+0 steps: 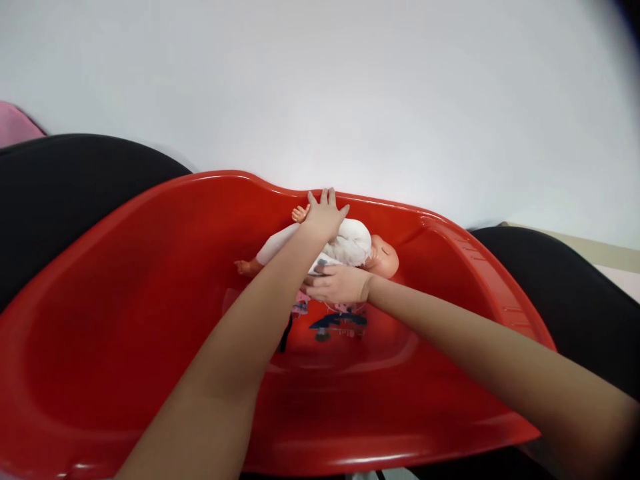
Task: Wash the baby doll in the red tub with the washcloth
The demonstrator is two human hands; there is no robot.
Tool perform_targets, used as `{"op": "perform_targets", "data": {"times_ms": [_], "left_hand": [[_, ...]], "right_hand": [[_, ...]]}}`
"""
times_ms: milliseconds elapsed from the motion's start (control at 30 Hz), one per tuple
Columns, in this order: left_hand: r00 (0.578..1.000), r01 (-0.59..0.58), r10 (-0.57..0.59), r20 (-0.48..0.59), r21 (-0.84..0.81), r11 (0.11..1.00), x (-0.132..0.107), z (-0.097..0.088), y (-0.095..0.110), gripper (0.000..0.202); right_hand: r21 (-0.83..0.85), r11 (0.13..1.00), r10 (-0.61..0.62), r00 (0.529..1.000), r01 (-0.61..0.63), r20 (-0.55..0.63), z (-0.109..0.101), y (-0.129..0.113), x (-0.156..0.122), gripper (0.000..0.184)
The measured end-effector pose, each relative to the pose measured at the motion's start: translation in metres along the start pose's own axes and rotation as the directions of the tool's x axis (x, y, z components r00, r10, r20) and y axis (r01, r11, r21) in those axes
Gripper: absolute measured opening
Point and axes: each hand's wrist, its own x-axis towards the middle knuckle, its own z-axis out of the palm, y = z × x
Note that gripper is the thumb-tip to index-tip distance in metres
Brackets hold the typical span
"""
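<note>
A baby doll in white clothes lies on its side in a red plastic baby bathtub, its head to the right and its feet to the left. My left hand reaches over the doll, fingers spread towards the tub's far rim, with the palm by the doll's arm. On the near side, my right hand has its fingers together and bent against the doll's front, at a white and grey patch of its clothing. My left forearm covers part of the doll's legs.
A printed picture marks the tub's floor below my right hand. Black rounded surfaces flank the tub left and right. A pale wall rises behind it, and something pink shows at far left.
</note>
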Motion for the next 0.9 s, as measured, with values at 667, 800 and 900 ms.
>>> {"op": "perform_targets", "data": {"times_ms": [667, 800, 900], "left_hand": [[1.000, 0.001, -0.001, 0.013, -0.055, 0.998, -0.010, -0.010, 0.001, 0.090], [1.000, -0.013, 0.014, 0.013, -0.053, 0.999, -0.008, -0.006, -0.001, 0.081], [1.000, -0.013, 0.014, 0.023, -0.067, 0.998, -0.006, -0.004, -0.003, 0.080]], "right_hand": [[0.020, 0.990, 0.134, 0.987, -0.137, 0.089, 0.002, -0.031, -0.086, 0.048], [0.025, 0.974, 0.222, 0.972, -0.225, 0.077, -0.013, -0.025, -0.071, 0.060], [0.065, 0.954, 0.281, 0.947, -0.294, 0.155, 0.012, -0.018, -0.098, 0.063]]}}
